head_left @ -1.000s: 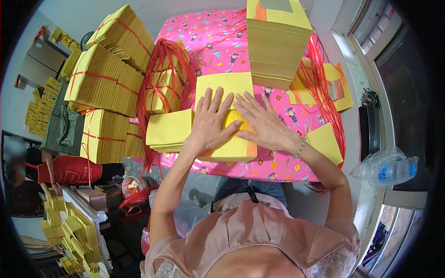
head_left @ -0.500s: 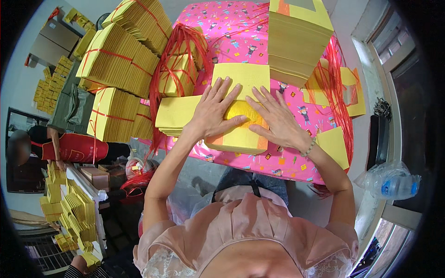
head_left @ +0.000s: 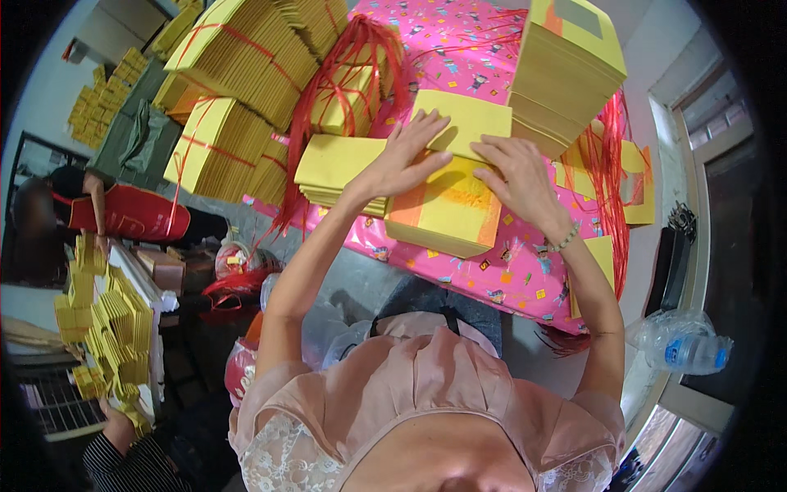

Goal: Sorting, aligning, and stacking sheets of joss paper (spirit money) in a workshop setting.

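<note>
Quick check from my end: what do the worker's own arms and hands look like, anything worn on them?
Both forearms are bare, with no gloves on either hand. The left hand shows no rings or watch that I can make out. The right hand has a thin, pale beaded bracelet at the wrist. The sleeves are short, part of a pale pink top with white lace trim near the shoulders.

Brightness: we see even, soft daylight, colours vivid on the pink tablecloth [head_left: 525, 271]
Source: we judge it comes from the window [head_left: 697, 123] at right
Shadows: soft ones under the left hand [head_left: 406, 156] and right hand [head_left: 516, 176]
Distortion: strong fisheye bend, black vignette at the rim
Focus: centre sharp, the left edge dim and smeared
</note>
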The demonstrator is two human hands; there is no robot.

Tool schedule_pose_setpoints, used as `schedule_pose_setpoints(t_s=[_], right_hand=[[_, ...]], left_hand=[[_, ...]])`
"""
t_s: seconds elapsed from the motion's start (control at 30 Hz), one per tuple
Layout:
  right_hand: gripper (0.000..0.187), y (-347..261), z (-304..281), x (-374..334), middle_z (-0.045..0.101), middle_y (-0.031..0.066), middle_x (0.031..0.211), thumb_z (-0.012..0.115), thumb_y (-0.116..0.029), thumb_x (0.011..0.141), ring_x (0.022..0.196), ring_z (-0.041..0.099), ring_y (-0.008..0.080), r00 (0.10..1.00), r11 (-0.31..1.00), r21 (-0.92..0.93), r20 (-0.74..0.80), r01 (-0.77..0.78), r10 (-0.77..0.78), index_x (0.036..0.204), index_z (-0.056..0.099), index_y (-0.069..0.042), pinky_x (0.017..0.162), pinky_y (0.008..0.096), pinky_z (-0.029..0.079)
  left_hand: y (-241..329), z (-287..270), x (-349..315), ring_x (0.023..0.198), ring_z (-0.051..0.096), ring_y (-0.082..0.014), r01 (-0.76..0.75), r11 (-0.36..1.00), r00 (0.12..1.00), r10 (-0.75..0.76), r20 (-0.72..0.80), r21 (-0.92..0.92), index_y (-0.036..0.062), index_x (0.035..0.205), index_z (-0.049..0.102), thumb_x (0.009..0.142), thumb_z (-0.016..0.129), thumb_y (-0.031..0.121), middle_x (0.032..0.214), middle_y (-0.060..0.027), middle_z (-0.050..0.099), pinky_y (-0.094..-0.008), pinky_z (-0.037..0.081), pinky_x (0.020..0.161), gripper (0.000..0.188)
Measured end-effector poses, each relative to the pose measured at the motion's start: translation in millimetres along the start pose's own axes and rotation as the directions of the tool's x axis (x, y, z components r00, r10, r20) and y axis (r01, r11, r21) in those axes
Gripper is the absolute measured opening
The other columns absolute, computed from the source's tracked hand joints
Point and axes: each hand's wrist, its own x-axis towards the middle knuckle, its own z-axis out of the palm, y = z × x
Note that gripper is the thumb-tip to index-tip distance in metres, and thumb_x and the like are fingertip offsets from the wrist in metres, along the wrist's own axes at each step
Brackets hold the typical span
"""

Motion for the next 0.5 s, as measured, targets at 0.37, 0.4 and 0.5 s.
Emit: schedule_pose_setpoints(t_s=[0.37,0.4,0.5], right_hand=[[0.018,19,2,15,0.071,0.0054,0.09,0.066,-0.018,0.088,0.075,0.068,0.0209,0.915,0.919,-0.304,-0.234,0.252,-0.328,0.1,0.067,-0.006,0.067,0.0343,0.053],[0.018,14,1,17,0.071,0.0054,0.09,0.066,-0.018,0.088,0.075,0.068,0.0209,0.913,0.917,-0.3,-0.23,0.262,-0.336,0.1,0.067,-0.006,0.067,0.0343,0.053],[0.018,-1,-4,22,0.071,0.0039,0.091,0.067,-0.019,0.087,0.077,0.067,0.0184,0.902,0.901,-0.355,-0.251,0.251,-0.351,0.1,0.067,-0.006,0.069,0.0327,0.053]], left_hand=[[18,-17,5,0.088,0.062,-0.0258,0.325,0.91,0.807,-0.409,-0.425,-0.259,-0.0041,0.127,0.051,0.083,0.066,0.048,0.092,-0.0198,0.062,-0.0383,0.05,0.081,0.069],[19,-19,4,0.086,0.063,-0.0261,0.396,0.852,0.796,-0.504,-0.334,-0.344,-0.0057,0.129,0.048,0.081,0.067,0.052,0.089,-0.0181,0.062,-0.0378,0.05,0.08,0.078],[16,-18,11,0.071,0.064,-0.0211,0.378,0.809,0.793,-0.534,-0.294,-0.45,-0.0086,0.133,0.04,0.079,0.069,0.055,0.082,-0.0128,0.063,-0.0335,0.052,0.069,0.089]])
